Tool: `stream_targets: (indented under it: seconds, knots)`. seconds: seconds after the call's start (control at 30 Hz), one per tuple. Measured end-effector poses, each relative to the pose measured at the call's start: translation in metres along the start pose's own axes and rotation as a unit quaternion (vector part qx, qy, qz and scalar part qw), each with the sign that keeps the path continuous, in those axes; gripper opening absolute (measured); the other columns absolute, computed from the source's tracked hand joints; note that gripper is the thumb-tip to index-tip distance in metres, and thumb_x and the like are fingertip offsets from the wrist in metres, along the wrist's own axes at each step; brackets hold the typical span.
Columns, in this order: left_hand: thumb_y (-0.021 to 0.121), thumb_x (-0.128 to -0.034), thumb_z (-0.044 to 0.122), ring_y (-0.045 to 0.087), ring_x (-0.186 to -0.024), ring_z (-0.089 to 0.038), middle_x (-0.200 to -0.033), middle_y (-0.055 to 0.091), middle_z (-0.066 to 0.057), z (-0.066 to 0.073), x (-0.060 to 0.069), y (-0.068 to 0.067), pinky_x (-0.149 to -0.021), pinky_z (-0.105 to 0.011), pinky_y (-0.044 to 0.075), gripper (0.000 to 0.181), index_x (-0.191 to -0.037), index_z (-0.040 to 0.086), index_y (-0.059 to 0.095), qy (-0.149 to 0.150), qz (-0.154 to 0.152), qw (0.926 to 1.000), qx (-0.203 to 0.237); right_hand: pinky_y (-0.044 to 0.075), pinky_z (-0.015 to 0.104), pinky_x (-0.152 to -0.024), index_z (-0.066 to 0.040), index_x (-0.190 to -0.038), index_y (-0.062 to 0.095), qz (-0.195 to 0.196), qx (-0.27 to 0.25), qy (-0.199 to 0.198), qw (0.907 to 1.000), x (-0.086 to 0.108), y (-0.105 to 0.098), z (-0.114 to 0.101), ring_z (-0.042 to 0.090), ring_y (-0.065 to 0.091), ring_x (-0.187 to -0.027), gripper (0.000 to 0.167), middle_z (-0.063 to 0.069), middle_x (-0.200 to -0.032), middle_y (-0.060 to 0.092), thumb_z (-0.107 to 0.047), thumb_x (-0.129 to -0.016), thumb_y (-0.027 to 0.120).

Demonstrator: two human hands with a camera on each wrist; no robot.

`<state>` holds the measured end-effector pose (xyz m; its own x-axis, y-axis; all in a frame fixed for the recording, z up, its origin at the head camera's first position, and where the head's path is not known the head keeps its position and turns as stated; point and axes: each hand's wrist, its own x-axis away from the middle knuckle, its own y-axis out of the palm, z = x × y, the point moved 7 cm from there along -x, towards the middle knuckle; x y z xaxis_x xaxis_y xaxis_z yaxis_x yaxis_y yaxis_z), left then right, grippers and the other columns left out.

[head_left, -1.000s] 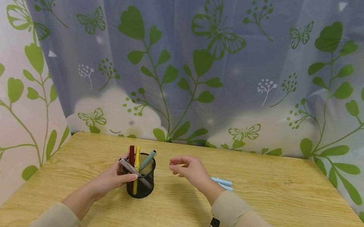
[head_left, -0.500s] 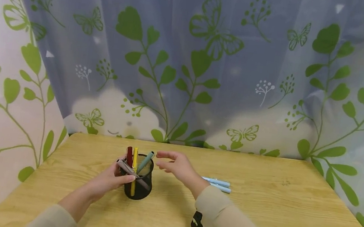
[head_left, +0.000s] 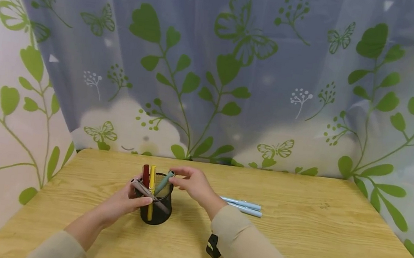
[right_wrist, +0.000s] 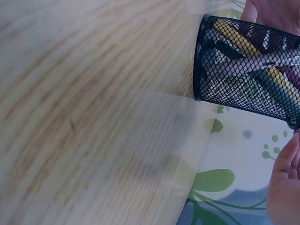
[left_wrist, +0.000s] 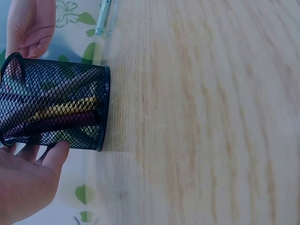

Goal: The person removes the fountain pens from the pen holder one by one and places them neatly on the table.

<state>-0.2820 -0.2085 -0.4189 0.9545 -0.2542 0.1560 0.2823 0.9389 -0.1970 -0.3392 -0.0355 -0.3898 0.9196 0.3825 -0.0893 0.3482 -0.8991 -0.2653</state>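
A black mesh pen cup (head_left: 162, 214) stands on the table, left of the middle. My left hand (head_left: 122, 201) grips its left side, thumb at the front near the rim. Inside lean a dark red pen (head_left: 146, 175), a yellow pen (head_left: 153, 177), a greyish pen (head_left: 141, 187) and a teal pen (head_left: 162, 185). At the cup's right, my right hand (head_left: 195, 186) pinches the top end of the teal pen between thumb and fingers. The mesh (left_wrist: 56, 105) fills the left side of the left wrist view; the right wrist view shows my right hand (right_wrist: 283, 187) beside the rim.
Two light blue pens (head_left: 246, 203) lie on the wooden table (head_left: 294, 241), right of my right hand and partly behind its wrist. A patterned curtain (head_left: 247, 108) hangs along the table's back edge.
My right hand has moved left to the pen cup and its fingertips have reached the teal pen's top. More of the light blue pens shows. My left hand keeps its grip on the cup.
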Motion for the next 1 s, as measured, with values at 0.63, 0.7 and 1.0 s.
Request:
stream_targets:
  seconds: [0.63, 0.7, 1.0]
  knots:
    - [0.064, -0.0892, 0.025, 0.026, -0.132, -0.041, -0.145, 0.024, -0.029, -0.001, 0.000, 0.001, -0.101, -0.057, 0.028, 0.091, -0.150, 0.009, -0.002, 0.011, -0.008, 0.9999, -0.003, 0.050, 0.033, -0.066, -0.008, -0.101, 0.070, 0.035, 0.051, -0.020, 0.9979, 0.012, -0.003, -0.016, 0.013, 0.061, -0.074, 0.022, 0.003, -0.097, 0.066, -0.020, -0.083, 0.073]
    - [0.064, -0.0892, 0.025, 0.026, -0.132, -0.042, -0.145, 0.024, -0.029, -0.001, 0.000, 0.002, -0.101, -0.057, 0.028, 0.092, -0.150, 0.009, -0.002, 0.012, -0.008, 0.9999, -0.005, 0.050, 0.033, -0.064, -0.009, -0.100, 0.070, 0.039, 0.053, -0.018, 0.9977, 0.014, -0.006, -0.017, 0.014, 0.062, -0.074, 0.021, 0.002, -0.095, 0.066, -0.021, -0.083, 0.073]
    - [0.064, -0.0892, 0.027, 0.022, -0.134, -0.042, -0.147, 0.020, -0.028, -0.003, 0.000, 0.004, -0.102, -0.057, 0.028, 0.091, -0.150, 0.010, -0.001, 0.018, -0.008, 0.9998, -0.010, 0.049, 0.032, -0.063, -0.009, -0.102, 0.069, 0.049, 0.045, -0.018, 0.9976, 0.024, -0.019, -0.017, 0.016, 0.061, -0.075, 0.022, 0.000, -0.090, 0.067, -0.021, -0.084, 0.072]
